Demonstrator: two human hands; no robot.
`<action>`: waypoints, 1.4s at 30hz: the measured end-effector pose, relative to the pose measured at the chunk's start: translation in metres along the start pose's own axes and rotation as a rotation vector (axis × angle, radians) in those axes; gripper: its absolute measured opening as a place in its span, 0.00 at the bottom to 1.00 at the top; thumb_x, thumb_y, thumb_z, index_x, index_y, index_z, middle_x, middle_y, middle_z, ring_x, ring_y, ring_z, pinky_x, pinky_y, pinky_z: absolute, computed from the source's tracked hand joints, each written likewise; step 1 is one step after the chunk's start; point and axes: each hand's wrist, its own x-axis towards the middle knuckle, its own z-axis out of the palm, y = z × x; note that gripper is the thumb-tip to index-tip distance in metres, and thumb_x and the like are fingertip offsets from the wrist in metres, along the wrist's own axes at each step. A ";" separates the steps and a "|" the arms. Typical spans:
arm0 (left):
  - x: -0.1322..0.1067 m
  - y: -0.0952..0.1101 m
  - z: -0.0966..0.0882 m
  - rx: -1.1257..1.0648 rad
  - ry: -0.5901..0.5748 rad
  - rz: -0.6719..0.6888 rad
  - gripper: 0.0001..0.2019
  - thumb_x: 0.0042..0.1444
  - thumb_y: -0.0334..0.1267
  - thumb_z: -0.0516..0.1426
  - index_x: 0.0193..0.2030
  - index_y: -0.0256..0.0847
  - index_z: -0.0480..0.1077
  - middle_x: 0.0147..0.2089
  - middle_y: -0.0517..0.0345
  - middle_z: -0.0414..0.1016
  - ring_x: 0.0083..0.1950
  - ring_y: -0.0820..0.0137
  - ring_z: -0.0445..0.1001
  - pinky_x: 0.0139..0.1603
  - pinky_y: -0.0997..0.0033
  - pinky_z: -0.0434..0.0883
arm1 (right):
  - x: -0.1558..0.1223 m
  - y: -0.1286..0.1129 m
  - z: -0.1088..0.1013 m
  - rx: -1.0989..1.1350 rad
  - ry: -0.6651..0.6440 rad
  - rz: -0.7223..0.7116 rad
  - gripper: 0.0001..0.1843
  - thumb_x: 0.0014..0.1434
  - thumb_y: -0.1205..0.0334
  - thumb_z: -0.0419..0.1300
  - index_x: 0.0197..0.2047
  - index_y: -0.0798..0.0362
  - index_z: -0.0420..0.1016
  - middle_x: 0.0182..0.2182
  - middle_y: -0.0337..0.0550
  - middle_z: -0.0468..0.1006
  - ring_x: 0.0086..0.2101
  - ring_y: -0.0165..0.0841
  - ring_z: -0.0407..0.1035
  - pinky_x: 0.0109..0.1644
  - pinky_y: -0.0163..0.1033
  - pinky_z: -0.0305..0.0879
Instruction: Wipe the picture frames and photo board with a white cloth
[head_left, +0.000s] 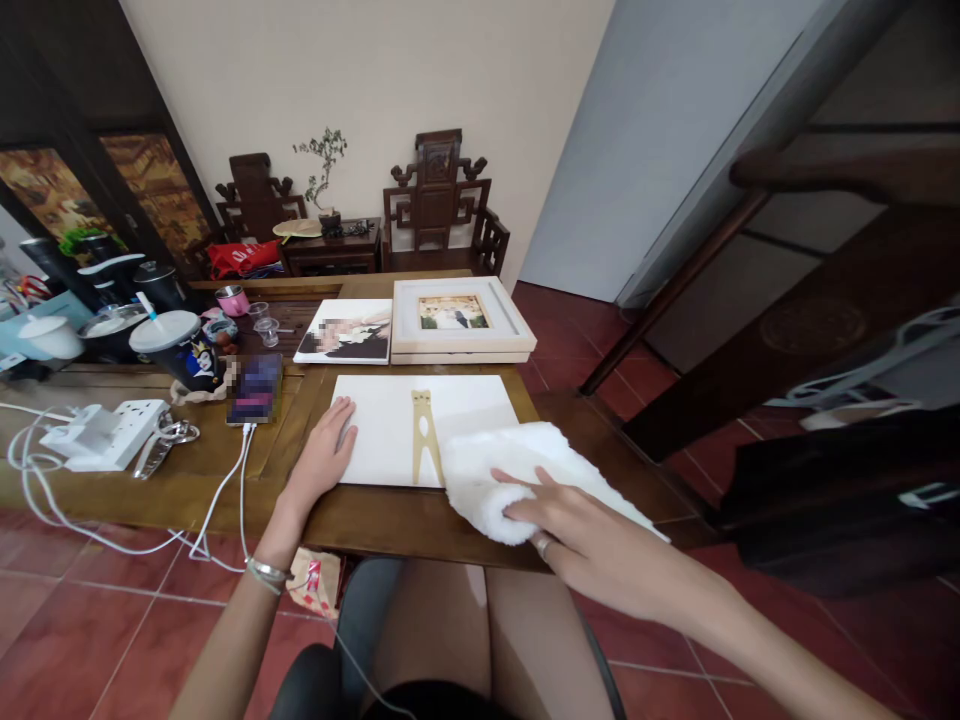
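Observation:
A white rectangular panel point(379, 430) lies flat near the table's front edge, with a gold A-shaped stand piece point(422, 425) on its upward face. My left hand point(325, 445) rests on the panel's left edge, fingers laid flat and holding nothing. On the right, my right hand point(559, 510) grips a fluffy white cloth point(499, 450), its fingers pressed into a bunched fold. The cloth covers the panel's lower right corner and hangs past the table edge. Whatever part of the panel is under the cloth is hidden.
Behind the panel are a framed photo point(517, 320) on a box-like base and a picture board point(360, 345). To the left are a phone point(255, 390) with white cables, a power strip point(127, 435), a lidded cup point(187, 355) and small glasses point(265, 325). A wooden chair stands right.

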 end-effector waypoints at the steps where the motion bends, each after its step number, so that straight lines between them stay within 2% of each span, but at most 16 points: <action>1: 0.000 0.000 0.000 0.003 -0.004 0.000 0.23 0.64 0.41 0.47 0.61 0.32 0.65 0.67 0.39 0.63 0.70 0.58 0.59 0.71 0.51 0.55 | 0.005 0.002 -0.002 -0.010 0.004 0.017 0.28 0.49 0.74 0.49 0.50 0.48 0.77 0.56 0.45 0.75 0.60 0.45 0.63 0.62 0.52 0.60; 3: 0.000 -0.002 0.000 0.011 -0.013 -0.002 0.23 0.64 0.42 0.47 0.61 0.32 0.66 0.67 0.39 0.63 0.70 0.58 0.59 0.71 0.52 0.55 | 0.026 0.009 -0.006 -0.038 0.028 0.056 0.27 0.50 0.74 0.49 0.49 0.49 0.77 0.51 0.48 0.78 0.56 0.46 0.67 0.58 0.50 0.63; 7: 0.000 -0.005 0.000 -0.009 -0.012 -0.001 0.22 0.64 0.42 0.48 0.61 0.34 0.66 0.67 0.41 0.63 0.70 0.59 0.58 0.70 0.51 0.55 | 0.086 0.032 -0.019 -0.066 0.097 0.082 0.24 0.50 0.74 0.49 0.45 0.53 0.79 0.40 0.48 0.82 0.45 0.45 0.74 0.50 0.45 0.66; 10: 0.000 -0.005 0.000 -0.033 -0.001 -0.003 0.22 0.64 0.42 0.49 0.60 0.35 0.67 0.67 0.42 0.64 0.70 0.59 0.59 0.70 0.51 0.56 | 0.124 0.048 -0.028 -0.053 0.124 0.049 0.25 0.49 0.76 0.48 0.45 0.57 0.79 0.42 0.50 0.82 0.44 0.44 0.74 0.50 0.42 0.65; 13: 0.000 -0.003 -0.001 -0.036 -0.001 -0.012 0.22 0.63 0.42 0.49 0.60 0.34 0.67 0.66 0.41 0.64 0.70 0.60 0.59 0.70 0.54 0.56 | 0.141 0.058 -0.030 -0.053 0.157 0.051 0.26 0.51 0.75 0.47 0.48 0.58 0.78 0.45 0.51 0.81 0.48 0.45 0.72 0.52 0.42 0.63; 17: 0.000 -0.002 -0.001 -0.032 -0.004 -0.018 0.22 0.63 0.42 0.49 0.59 0.34 0.68 0.66 0.41 0.64 0.70 0.60 0.59 0.70 0.53 0.56 | 0.127 0.054 -0.020 -0.070 0.158 0.031 0.24 0.51 0.76 0.47 0.46 0.58 0.78 0.45 0.52 0.80 0.54 0.47 0.69 0.59 0.49 0.58; 20: 0.000 -0.002 -0.001 -0.034 0.001 -0.012 0.21 0.63 0.42 0.49 0.59 0.35 0.68 0.67 0.42 0.64 0.70 0.59 0.59 0.70 0.52 0.56 | 0.089 0.037 -0.008 -0.067 0.137 -0.022 0.25 0.49 0.77 0.47 0.46 0.57 0.76 0.50 0.53 0.78 0.63 0.45 0.58 0.66 0.57 0.48; 22: 0.000 -0.002 0.000 -0.031 0.004 -0.010 0.21 0.63 0.42 0.49 0.60 0.36 0.68 0.67 0.42 0.64 0.70 0.59 0.59 0.71 0.51 0.55 | 0.056 0.023 -0.002 -0.036 0.102 -0.061 0.26 0.48 0.77 0.47 0.46 0.53 0.76 0.53 0.51 0.76 0.65 0.42 0.53 0.68 0.58 0.45; 25: 0.000 -0.002 0.001 -0.017 0.007 -0.002 0.22 0.63 0.42 0.49 0.60 0.35 0.67 0.67 0.41 0.64 0.69 0.58 0.60 0.70 0.51 0.56 | 0.011 0.007 0.000 0.027 0.046 -0.054 0.25 0.50 0.75 0.48 0.45 0.45 0.77 0.58 0.42 0.73 0.64 0.42 0.55 0.65 0.55 0.55; 28: 0.000 -0.002 0.001 -0.007 0.005 0.004 0.22 0.64 0.42 0.49 0.60 0.34 0.67 0.66 0.40 0.64 0.69 0.58 0.60 0.70 0.51 0.56 | -0.007 0.007 -0.008 0.063 -0.009 -0.013 0.25 0.49 0.73 0.50 0.44 0.42 0.78 0.57 0.39 0.73 0.60 0.43 0.63 0.61 0.50 0.63; 30: 0.000 -0.002 0.000 -0.005 0.002 0.002 0.22 0.64 0.41 0.49 0.60 0.33 0.67 0.67 0.40 0.64 0.69 0.58 0.60 0.70 0.51 0.56 | 0.002 0.016 -0.016 0.065 -0.046 0.038 0.26 0.49 0.73 0.50 0.46 0.44 0.78 0.50 0.42 0.79 0.54 0.42 0.69 0.58 0.47 0.66; 32: 0.000 -0.002 0.000 -0.009 -0.003 -0.004 0.22 0.63 0.41 0.49 0.60 0.33 0.67 0.67 0.40 0.63 0.69 0.59 0.60 0.70 0.52 0.55 | 0.026 0.029 -0.022 0.036 -0.039 0.083 0.26 0.50 0.72 0.49 0.48 0.47 0.77 0.44 0.45 0.81 0.51 0.42 0.71 0.55 0.46 0.67; 36: 0.000 -0.002 -0.001 -0.029 -0.009 -0.022 0.22 0.63 0.42 0.49 0.60 0.33 0.67 0.67 0.40 0.63 0.70 0.59 0.59 0.71 0.52 0.55 | 0.090 0.051 -0.025 -0.066 0.073 0.050 0.24 0.50 0.74 0.48 0.46 0.54 0.78 0.45 0.50 0.80 0.52 0.45 0.70 0.56 0.48 0.65; 39: 0.000 -0.002 -0.001 -0.037 -0.004 -0.025 0.22 0.63 0.43 0.49 0.59 0.33 0.68 0.66 0.40 0.64 0.70 0.59 0.59 0.71 0.53 0.55 | 0.121 0.057 -0.015 -0.104 0.119 0.000 0.24 0.51 0.75 0.48 0.48 0.57 0.76 0.51 0.54 0.77 0.61 0.48 0.60 0.63 0.58 0.53; 42: 0.000 -0.003 -0.001 -0.040 0.002 -0.016 0.22 0.63 0.43 0.49 0.59 0.34 0.68 0.66 0.41 0.64 0.70 0.59 0.59 0.70 0.54 0.56 | 0.120 0.050 -0.001 -0.164 0.174 -0.050 0.24 0.53 0.76 0.49 0.51 0.60 0.74 0.62 0.59 0.65 0.67 0.50 0.44 0.66 0.69 0.40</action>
